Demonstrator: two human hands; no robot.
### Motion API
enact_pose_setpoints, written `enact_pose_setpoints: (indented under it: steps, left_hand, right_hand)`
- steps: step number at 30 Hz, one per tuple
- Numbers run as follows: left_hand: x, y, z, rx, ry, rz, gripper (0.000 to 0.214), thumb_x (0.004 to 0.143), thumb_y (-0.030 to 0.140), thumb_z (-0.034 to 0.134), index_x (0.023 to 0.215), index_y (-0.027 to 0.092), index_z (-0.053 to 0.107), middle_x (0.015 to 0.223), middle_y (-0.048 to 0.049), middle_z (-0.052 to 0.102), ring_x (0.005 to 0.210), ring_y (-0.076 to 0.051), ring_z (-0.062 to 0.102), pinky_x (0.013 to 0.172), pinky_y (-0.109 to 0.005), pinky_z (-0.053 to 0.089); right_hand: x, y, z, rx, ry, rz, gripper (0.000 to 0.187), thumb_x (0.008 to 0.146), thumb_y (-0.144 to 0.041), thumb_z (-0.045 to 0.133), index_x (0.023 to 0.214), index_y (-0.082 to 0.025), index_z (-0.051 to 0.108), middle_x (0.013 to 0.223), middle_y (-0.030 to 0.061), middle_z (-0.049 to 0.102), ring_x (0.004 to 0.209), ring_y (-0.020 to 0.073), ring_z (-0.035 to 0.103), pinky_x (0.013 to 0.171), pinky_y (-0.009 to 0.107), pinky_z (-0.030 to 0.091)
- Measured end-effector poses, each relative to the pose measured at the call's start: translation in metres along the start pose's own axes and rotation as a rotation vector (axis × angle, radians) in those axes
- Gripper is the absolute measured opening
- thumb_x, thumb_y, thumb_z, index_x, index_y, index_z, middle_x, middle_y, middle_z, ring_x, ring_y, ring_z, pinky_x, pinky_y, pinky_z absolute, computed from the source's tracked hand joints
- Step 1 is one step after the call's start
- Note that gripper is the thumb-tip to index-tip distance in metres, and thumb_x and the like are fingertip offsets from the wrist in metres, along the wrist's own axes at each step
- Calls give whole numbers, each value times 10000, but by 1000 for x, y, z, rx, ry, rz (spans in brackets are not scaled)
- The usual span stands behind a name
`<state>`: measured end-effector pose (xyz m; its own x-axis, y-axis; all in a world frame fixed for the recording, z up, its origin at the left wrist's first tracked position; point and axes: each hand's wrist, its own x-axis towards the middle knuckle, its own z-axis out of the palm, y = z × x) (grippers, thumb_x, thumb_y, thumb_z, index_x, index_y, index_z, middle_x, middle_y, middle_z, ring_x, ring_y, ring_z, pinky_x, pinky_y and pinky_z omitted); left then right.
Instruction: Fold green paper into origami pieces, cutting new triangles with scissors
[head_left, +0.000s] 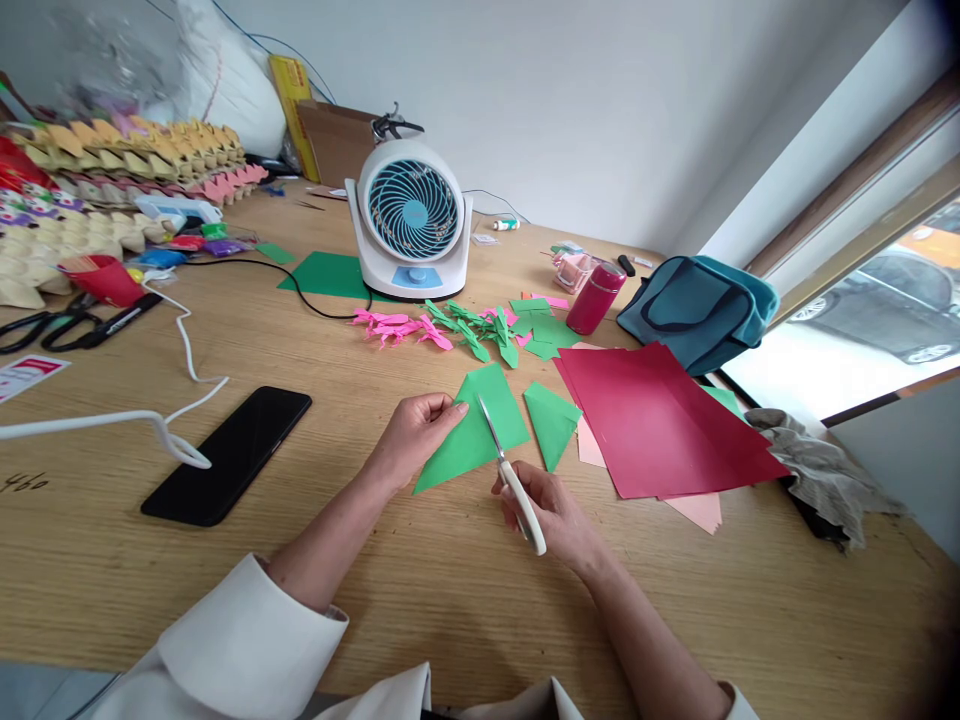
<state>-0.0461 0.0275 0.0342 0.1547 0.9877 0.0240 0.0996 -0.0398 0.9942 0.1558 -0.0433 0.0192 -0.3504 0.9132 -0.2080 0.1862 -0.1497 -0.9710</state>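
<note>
My left hand (416,438) pinches a folded piece of green paper (487,425) at its left edge, thumb on top. In my right hand (551,510) is a pair of scissors (519,500) with white handles. Their blades lie over the green paper and point away from me; whether they are cutting into it I cannot tell. Just right of this sheet a smaller folded green paper (553,425) rests on the table. Beyond it lie cut green paper shapes (480,328) and pink paper shapes (390,325) in a loose pile.
A white fan (414,215) stands behind the cut shapes. To the right are red paper sheets (667,420), a red flask (596,298) and a teal bag (697,310). On the left lie a black phone (229,455), a white cable (184,340) and black-handled scissors (67,325).
</note>
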Motion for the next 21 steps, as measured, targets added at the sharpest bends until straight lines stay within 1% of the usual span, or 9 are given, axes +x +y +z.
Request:
enact_pose_setpoints:
  steps: [9, 15, 21]
  left_hand:
    - [-1, 1, 2, -15, 6, -21, 451, 804, 505, 627, 588, 190, 386, 560, 63, 286, 505, -71, 276, 464, -214, 208]
    - [-1, 0, 1, -10, 8, -22, 442, 820, 493, 619, 595, 188, 392, 571, 60, 280, 511, -69, 275, 464, -210, 205]
    - [-1, 2, 1, -1, 10, -28, 462, 811, 506, 614, 584, 190, 366, 573, 60, 263, 512, -69, 264, 464, -210, 199]
  right_hand:
    - [-2, -4, 2, -22, 6, -8, 442, 858, -619, 579, 813, -182, 524, 619, -31, 482, 565, 112, 424, 514, 248, 299]
    - [-1, 0, 2, -21, 21, -12, 393, 878, -567, 581, 800, -186, 521, 605, -41, 466, 550, 103, 401, 506, 244, 275]
    - [0, 3, 3, -14, 47, -16, 346, 876, -514, 600, 800, -183, 534, 580, -50, 459, 528, 97, 390, 490, 241, 265]
